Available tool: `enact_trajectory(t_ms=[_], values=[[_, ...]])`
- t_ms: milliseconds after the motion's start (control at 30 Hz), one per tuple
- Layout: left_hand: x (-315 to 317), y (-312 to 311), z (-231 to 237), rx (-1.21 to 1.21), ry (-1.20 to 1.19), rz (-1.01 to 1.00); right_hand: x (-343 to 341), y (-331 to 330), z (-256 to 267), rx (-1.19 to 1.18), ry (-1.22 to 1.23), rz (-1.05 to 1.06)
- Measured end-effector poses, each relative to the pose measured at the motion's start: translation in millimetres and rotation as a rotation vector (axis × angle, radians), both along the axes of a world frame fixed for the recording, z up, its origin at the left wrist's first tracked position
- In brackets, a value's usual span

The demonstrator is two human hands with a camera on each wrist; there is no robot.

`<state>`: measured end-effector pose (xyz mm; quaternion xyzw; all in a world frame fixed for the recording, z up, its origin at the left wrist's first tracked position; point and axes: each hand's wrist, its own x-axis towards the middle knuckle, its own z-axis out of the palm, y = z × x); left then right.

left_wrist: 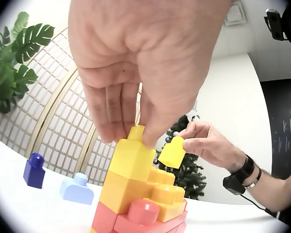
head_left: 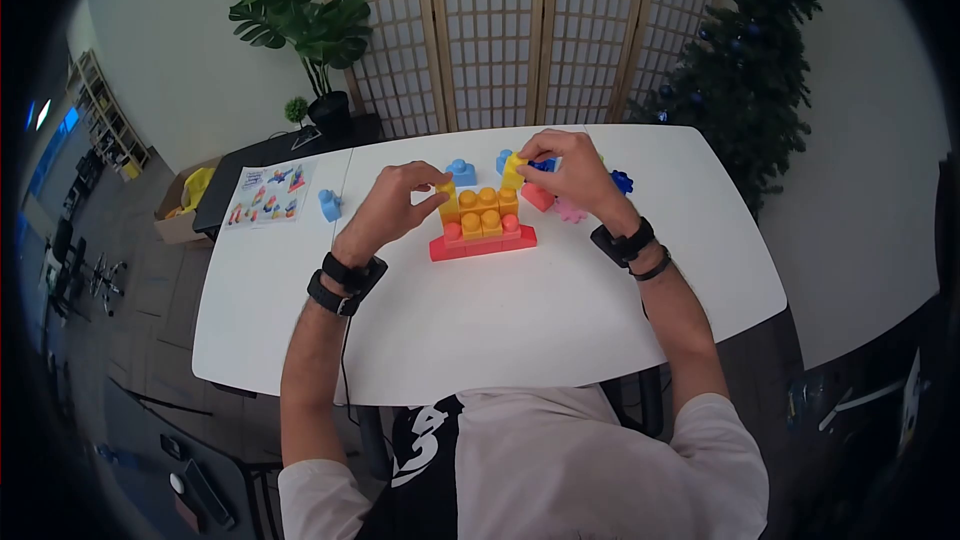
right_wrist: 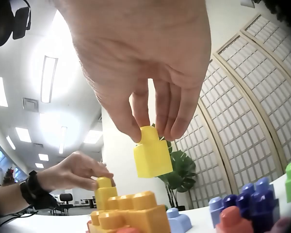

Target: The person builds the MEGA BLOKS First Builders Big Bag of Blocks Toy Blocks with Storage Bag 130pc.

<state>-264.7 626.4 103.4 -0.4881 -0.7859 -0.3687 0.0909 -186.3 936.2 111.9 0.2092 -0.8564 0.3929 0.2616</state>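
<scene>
Brightly yellow, single-studded block (right_wrist: 153,160), glossy, boxy, pinched in right fingers (right_wrist: 185,111).

Office-like room: swivel chair (right_wrist: 66,197), shelves (head_left: 108,110), desk (head_left: 150,430), ceiling light panels (right_wrist: 49,80).

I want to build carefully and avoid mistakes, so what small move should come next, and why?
Probably the right hand should lower its yellow block onto the bare stud at the right end of the orange row. That block hangs above the row with a gap beneath, while the left hand pinches a second yellow block that sits on the left end.
</scene>
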Motion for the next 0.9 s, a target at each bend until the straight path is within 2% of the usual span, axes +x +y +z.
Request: enact_trajectory(t_ms=[167, 333, 467, 533, 633, 900], values=[[0.9, -0.6, 0.3, -0.004, -0.01, 0.006, -7.5, -15.0, -19.4, 0.001, -0.106, 0.044], [-2.4, -0.8, -2.7, 0.003, -0.003, -0.012, -5.8, -13.7, -13.3, 0.144, -0.203, 0.058], [1.4, -1.5, -0.7, -0.014, -0.014, 0.006, -0.5, -18.8, -11.2, 0.121, -0.301, 0.078], [1.9, -2.0, -0.6, -0.012, -0.016, 0.006, -4.2, -17.3, -18.5, 0.067, -0.424, 0.06], [0.4, -1.7, -0.1, -0.032, -0.013, 0.016, -12.9, -10.2, -31.8, 0.007, -0.433, 0.147], [1.2, -2.3, -0.7, -0.039, -0.035, 0.005, -8.4, -8.3, -30.2, 0.058, -0.451, 0.178]])
